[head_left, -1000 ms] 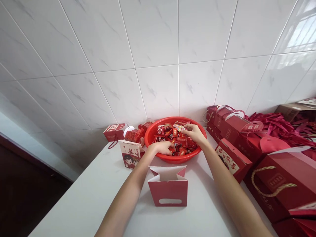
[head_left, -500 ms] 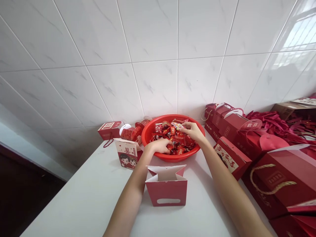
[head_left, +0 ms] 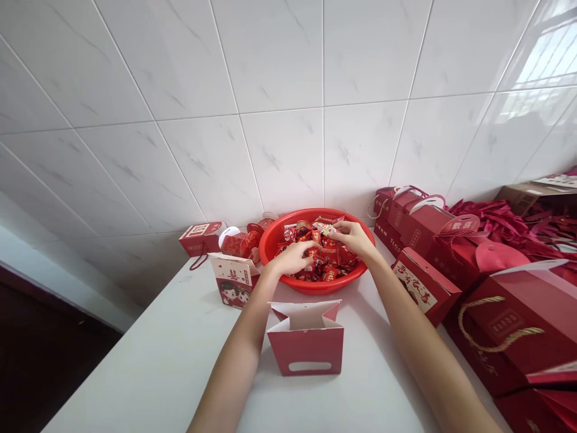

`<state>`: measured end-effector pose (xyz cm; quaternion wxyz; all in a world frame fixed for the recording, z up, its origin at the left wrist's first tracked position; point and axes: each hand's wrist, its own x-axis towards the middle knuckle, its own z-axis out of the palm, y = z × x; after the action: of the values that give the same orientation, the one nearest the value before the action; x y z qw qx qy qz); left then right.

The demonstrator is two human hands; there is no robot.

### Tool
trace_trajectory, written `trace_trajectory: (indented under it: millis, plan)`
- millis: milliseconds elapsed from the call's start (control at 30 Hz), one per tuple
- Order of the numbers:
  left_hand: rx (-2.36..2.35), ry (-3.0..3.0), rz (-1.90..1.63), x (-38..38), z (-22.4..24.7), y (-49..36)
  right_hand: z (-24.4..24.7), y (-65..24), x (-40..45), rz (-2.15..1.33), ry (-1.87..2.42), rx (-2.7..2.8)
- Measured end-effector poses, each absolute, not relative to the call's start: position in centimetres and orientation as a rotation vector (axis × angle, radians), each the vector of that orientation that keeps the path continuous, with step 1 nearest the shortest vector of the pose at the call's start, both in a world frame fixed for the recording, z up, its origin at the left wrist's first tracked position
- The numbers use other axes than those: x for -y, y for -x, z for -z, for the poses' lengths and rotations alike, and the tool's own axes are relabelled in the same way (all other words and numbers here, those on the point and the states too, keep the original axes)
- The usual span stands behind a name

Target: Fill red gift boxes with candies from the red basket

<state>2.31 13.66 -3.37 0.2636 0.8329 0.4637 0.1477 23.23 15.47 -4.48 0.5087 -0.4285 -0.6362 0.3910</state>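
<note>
A red plastic basket full of red-wrapped candies stands against the wall. My left hand is over the basket's near left side, fingers apart just above the candies, with nothing visible in it. At the right side, my right hand pinches a pale, multicoloured wrapped candy between thumb and fingers. Between my forearms a red paper gift box stands upright with its top open and white inside.
Left of the basket are a printed gift box, a closed red box and round red containers. Several red gift boxes with rope handles line the right side. Behind them lie crimson ribbons and a cardboard box.
My left hand has lifted a little out of the candies and its fingers have spread. My right hand stays nearly in place with the pale candy.
</note>
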Motion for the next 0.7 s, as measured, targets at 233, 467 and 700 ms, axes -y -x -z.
trace_trajectory:
  millis: [233,467,700]
  plan:
    - [-1.045,-2.066,-0.895,-14.5,4.1,-1.8,3.4,-23.1,-14.6,-1.169,0.949,1.399]
    - [-1.02,-1.938,-1.18,-14.7,4.0,-1.8,2.1,-23.0,-14.1,-1.37,0.905,1.372]
    - [-1.057,-1.872,-1.426,-14.9,4.2,-2.2,1.4,-22.6,-13.1,-1.478,0.901,1.459]
